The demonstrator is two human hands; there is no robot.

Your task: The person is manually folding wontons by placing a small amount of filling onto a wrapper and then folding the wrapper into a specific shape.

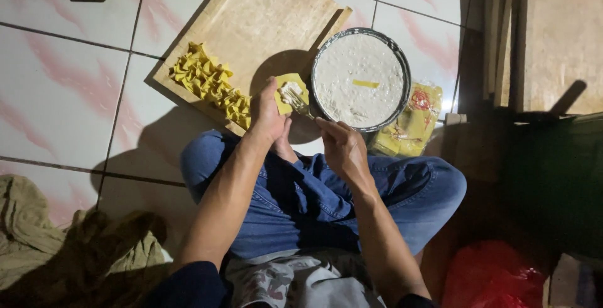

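1. One wooden board [264, 13] lies on the tiled floor [56, 94]; one round bowl [360, 79] of white filling sits beside it.
2. Your left hand [267, 116] grips one yellow wrapper [290, 91], held flat over the board's near edge.
3. Your right hand [341, 146] grips one utensil [300, 104]; its long axis points up-left onto the wrapper.
4. One pile of folded yellow dumplings [210, 82] rests on the board; too many to count.

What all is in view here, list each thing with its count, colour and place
wooden board: one, tan, on the tiled floor ahead
folded wrappers: a pile, yellow, board's near-left edge
open wrapper: one, yellow, in the left hand, with white filling
bowl: one, metal, white filling, right of the board
wrapper packet: one, yellow, beside the bowl
utensil: one, pale, in the right hand
cloth: olive, lower left
bag: red, lower right
left hand: holds the wrapper
right hand: holds the utensil
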